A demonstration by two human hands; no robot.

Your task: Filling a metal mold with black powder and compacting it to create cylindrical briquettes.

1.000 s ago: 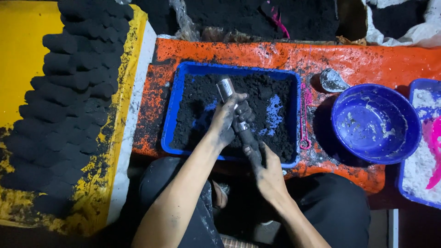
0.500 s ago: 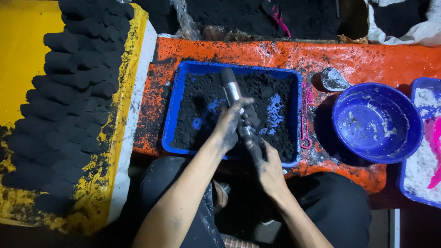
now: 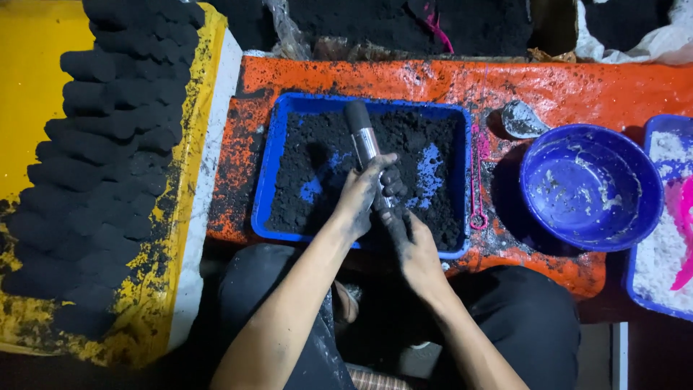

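Both hands are wrapped tight on the metal tube (image 3: 363, 141) over the blue tray (image 3: 268, 189) of black powder (image 3: 310, 144) — left hand (image 3: 359, 198) higher, right hand (image 3: 413, 245) lower — so keep it steady and push slowly.

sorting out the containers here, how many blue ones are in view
3. A blue rectangular tray of black powder sits in front of the person; a round blue bowl stands to its right; a second blue tray of white powder is cut off at the right edge. More may lie out of frame.
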